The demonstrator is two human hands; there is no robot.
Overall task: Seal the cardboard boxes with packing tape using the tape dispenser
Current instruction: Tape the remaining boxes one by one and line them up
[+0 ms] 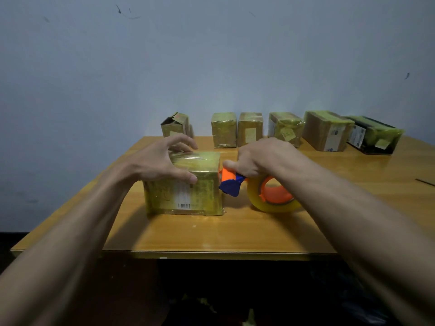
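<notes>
Head view: the left hand (162, 161) grips the tape-wrapped cardboard box (186, 184) from above near the table's (211, 234) front, fingers curled over its top, thumb on the near face. The right hand (261, 158) clasps the orange-and-blue tape dispenser (231, 182), its head just beside the box's right edge, the tape roll (273, 196) trailing right. Six more boxes (223, 129) line the far edge. If the left hand's grip slackens, a pull could drag the light box sideways, wrinkling the strip or tearing it short.

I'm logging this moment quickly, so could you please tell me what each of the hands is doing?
Left hand: holding the near box, fingers curled over its top.
Right hand: gripping the tape dispenser.
</notes>
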